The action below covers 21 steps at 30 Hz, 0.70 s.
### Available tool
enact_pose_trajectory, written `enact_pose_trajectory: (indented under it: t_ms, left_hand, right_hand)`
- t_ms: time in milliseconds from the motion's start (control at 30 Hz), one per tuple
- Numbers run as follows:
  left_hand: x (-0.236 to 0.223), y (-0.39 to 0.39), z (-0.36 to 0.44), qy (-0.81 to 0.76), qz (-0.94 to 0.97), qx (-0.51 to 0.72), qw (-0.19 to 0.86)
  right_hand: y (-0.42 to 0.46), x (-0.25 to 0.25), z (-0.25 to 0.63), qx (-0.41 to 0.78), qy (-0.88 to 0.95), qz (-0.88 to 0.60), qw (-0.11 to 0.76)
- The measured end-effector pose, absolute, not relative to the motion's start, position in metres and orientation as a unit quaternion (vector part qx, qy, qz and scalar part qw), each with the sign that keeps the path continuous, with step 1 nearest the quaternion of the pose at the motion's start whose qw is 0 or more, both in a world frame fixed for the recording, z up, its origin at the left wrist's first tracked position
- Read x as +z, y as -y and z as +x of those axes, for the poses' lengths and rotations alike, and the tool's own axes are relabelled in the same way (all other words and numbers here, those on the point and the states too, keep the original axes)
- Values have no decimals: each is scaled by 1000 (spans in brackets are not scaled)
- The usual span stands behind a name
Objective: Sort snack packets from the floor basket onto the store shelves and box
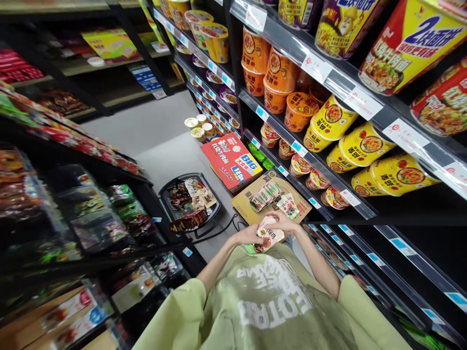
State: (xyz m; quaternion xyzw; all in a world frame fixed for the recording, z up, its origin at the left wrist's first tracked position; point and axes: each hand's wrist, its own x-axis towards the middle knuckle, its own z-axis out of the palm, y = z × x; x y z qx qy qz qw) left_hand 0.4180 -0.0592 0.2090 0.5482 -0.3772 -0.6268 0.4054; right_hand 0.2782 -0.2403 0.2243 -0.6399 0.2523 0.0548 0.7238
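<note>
In front of my green shirt, my left hand (250, 235) and my right hand (280, 221) both grip a white and green snack packet (270, 236) with printed lettering. My left fingers close on its near left side, my right on its upper right. Just beyond lies a brown cardboard box (245, 205). On it rest a row of similar packets (264, 195) and a single packet (288, 206) to their right. Whether more than one packet is in my hands I cannot tell.
A black shopping basket (215, 187) with assorted snack packets stands on the floor at left. Behind the cardboard box sits a red noodle carton (228, 165). Shelves of cup noodles (330, 121) rise on the right; racks of packaged snacks (83, 214) line the left.
</note>
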Motion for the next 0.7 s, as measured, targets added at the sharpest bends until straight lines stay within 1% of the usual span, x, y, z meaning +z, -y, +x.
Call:
enact_pose_trajectory:
  t_ms: [67, 200, 367, 533, 700]
  left_hand:
    - [206, 58, 411, 365, 537, -632, 423]
    - [198, 53, 409, 333, 546, -614, 463]
    - [196, 57, 419, 435, 585, -560, 394]
    - [197, 68, 417, 473, 600, -523, 376]
    - [189, 77, 410, 490, 628, -461, 391]
  right_hand:
    - [235, 224, 275, 77, -265, -653, 706]
    - [226, 212, 269, 118, -307, -576, 748]
    - [226, 200, 265, 174, -325, -508, 778]
    - [228, 207, 256, 149, -309, -515, 786]
    - [226, 207, 242, 112, -373, -492, 778]
